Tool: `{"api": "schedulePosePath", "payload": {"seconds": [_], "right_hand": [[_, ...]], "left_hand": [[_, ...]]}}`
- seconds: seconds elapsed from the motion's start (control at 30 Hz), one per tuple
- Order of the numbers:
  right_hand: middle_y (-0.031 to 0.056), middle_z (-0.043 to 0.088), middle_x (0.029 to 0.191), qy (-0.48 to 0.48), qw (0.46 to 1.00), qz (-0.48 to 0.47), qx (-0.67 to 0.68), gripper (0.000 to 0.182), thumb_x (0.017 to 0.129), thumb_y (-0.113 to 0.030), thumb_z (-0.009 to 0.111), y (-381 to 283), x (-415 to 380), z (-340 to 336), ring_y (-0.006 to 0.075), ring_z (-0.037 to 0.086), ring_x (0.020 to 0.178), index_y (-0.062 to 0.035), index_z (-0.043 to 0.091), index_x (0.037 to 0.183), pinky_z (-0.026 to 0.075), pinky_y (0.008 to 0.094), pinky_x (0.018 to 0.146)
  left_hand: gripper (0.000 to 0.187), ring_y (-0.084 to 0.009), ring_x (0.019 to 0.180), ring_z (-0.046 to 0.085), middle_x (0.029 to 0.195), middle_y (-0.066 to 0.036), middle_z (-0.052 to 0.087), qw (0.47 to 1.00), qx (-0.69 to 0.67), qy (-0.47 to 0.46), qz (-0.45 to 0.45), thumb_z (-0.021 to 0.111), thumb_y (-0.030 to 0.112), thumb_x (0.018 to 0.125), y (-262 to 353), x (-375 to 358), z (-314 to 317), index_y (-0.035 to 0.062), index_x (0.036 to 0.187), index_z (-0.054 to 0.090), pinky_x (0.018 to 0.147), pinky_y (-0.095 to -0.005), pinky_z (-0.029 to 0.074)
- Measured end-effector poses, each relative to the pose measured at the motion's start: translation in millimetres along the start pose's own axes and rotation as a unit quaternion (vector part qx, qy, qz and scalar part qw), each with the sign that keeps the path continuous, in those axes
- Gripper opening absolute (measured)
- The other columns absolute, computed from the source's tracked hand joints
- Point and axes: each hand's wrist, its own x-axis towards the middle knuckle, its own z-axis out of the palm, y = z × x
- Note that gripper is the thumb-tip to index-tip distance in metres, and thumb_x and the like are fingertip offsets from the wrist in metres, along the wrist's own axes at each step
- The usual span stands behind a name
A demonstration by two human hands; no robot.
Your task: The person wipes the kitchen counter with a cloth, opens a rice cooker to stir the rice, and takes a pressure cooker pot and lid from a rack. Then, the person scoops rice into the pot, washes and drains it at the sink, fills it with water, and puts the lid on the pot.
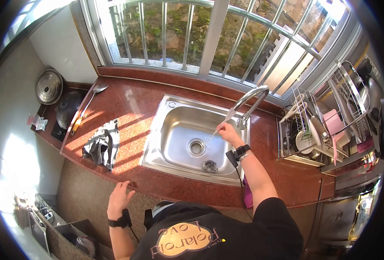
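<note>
Far left of the sink (174,130), past the end of the desk (133,97), stand a metal lid (49,87) and a dark pan (68,109), with a small packet (39,123) near them. On the desk, still well left of the sink, a turner (84,108) lies slantwise, its handle towards the near side. Between it and the sink a crumpled striped cloth (103,145) lies in sunlight, apart from the rim.

The left hand (121,198) is at the desk's front edge, left of the sink and on its near side. Its fingers are loosely bent and spread, with nothing seen in them; whether they touch the edge I cannot tell.

Inside the sink, the drain (196,147) sits around the middle, and a dark scrubber (209,166) lies on the floor by the near wall. The right hand (230,133) is over the sink's right part, fingers closed on a slim pale utensil (229,115), tilted, its lower end towards the drain; its kind is unclear. The tap (256,91) arches from the sink's far right corner, its spout close beside this hand, and the forearm crosses the right rim.

At the sink's near right corner hangs a purple cloth (248,197), partly behind the arm. Right of the sink, a crowded rack (302,158) fills the desk's end, with a pink board (332,123) among its utensils.
</note>
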Motion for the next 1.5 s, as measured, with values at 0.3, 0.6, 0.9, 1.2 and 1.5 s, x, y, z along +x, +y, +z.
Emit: {"api": "schedulePosePath", "payload": {"seconds": [0.3,0.6,0.9,1.2,1.5], "right_hand": [[0.0025,0.058,0.081,-0.015,1.0,-0.003,0.0,0.015,0.078,-0.001,0.052,-8,-6,-5,0.0113,0.055,0.07,-0.0046,0.061,0.089,0.045,0.0254,0.053],[0.0012,0.061,0.081,-0.023,1.0,0.016,0.007,0.012,0.084,-0.009,0.057,-26,-14,-27,0.0091,0.057,0.07,-0.0037,0.062,0.093,0.045,0.0243,0.053],[0.0138,0.067,0.078,0.127,0.952,-0.113,-0.253,0.019,0.08,-0.02,0.06,-4,-17,-72,0.025,0.065,0.071,-0.0034,0.066,0.086,0.05,0.0362,0.064],[0.0064,0.066,0.086,0.049,0.988,-0.12,-0.084,0.019,0.081,-0.006,0.06,61,38,-120,0.0144,0.061,0.075,0.0017,0.066,0.098,0.048,0.0262,0.066],[0.0085,0.061,0.095,-0.065,0.987,-0.032,-0.142,0.032,0.076,-0.008,0.058,84,54,-132,0.0159,0.059,0.08,-0.0003,0.058,0.107,0.048,0.0292,0.07]], "left_hand": [[0.046,-0.0355,0.105,0.055,0.115,-0.016,0.055,1.0,-0.004,0.008,0.005,0.067,0.02,0.082,2,1,1,0.0059,0.123,0.051,0.086,-0.0417,0.047],[0.046,-0.0355,0.105,0.055,0.114,-0.016,0.055,1.0,0.001,0.004,0.006,0.067,0.019,0.082,0,-1,1,0.0074,0.123,0.051,0.086,-0.0419,0.047],[0.043,-0.0344,0.105,0.056,0.114,-0.015,0.056,1.0,0.001,0.001,0.003,0.067,0.019,0.081,1,6,6,0.0088,0.12,0.053,0.086,-0.0413,0.048],[0.04,-0.0322,0.101,0.058,0.105,-0.014,0.057,0.999,0.046,0.013,-0.019,0.066,0.031,0.081,-10,13,14,0.0076,0.111,0.055,0.081,-0.0433,0.049],[0.038,-0.0327,0.095,0.061,0.102,-0.014,0.058,0.992,0.043,0.051,-0.103,0.069,0.033,0.079,-29,-37,44,0.0068,0.104,0.059,0.076,-0.0442,0.052]]}}
